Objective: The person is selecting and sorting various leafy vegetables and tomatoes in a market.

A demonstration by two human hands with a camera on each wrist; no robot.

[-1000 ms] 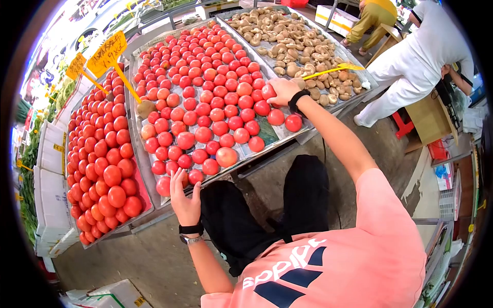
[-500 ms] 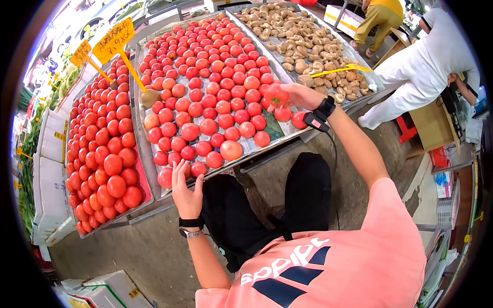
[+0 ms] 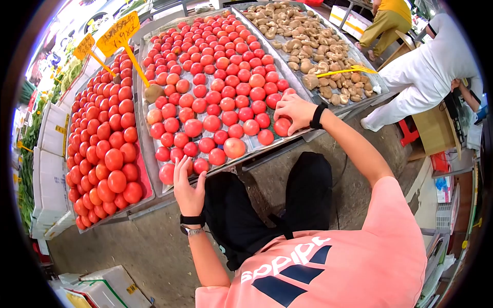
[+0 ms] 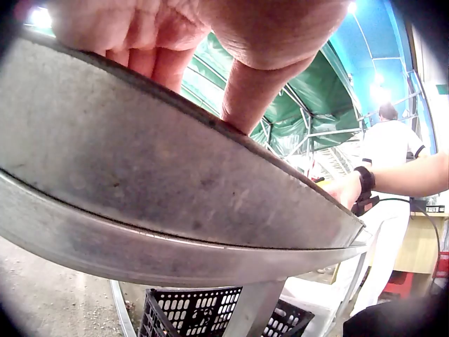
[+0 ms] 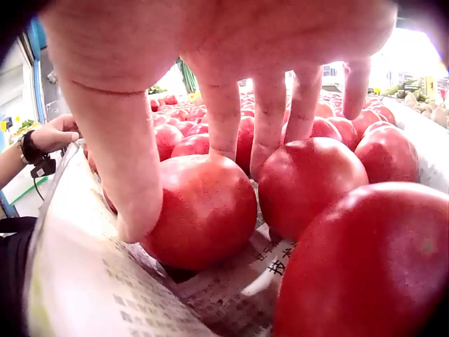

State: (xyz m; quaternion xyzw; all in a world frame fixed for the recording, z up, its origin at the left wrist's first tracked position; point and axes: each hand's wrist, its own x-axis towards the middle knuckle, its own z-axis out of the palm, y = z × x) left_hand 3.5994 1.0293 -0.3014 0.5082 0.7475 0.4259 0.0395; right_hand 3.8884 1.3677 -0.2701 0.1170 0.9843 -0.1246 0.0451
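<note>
My right hand (image 3: 288, 114) reaches to the near right corner of the middle tray (image 3: 232, 166) and grips a red tomato (image 3: 281, 127). Up close, the thumb and fingers of that right hand (image 5: 184, 184) curl round the tomato (image 5: 210, 228), which sits on the newspaper lining (image 5: 231, 295). My left hand (image 3: 183, 173) rests on the tray's near rim with straight fingers, beside a tomato (image 3: 167, 174) at the corner. From below, the left hand (image 4: 210, 49) lies over the metal rim (image 4: 140, 175), thumb tip on the edge.
A second tray of larger tomatoes (image 3: 102, 143) lies to the left, and a mushroom tray (image 3: 308, 46) to the right. Yellow price signs (image 3: 120, 31) stand at the back. A person in white (image 3: 431, 66) bends at the far right. White boxes (image 3: 49, 169) line the left.
My right hand held a tomato lifted over the tray half a second ago and has brought it down to the near right corner. The left hand has stayed on the rim.
</note>
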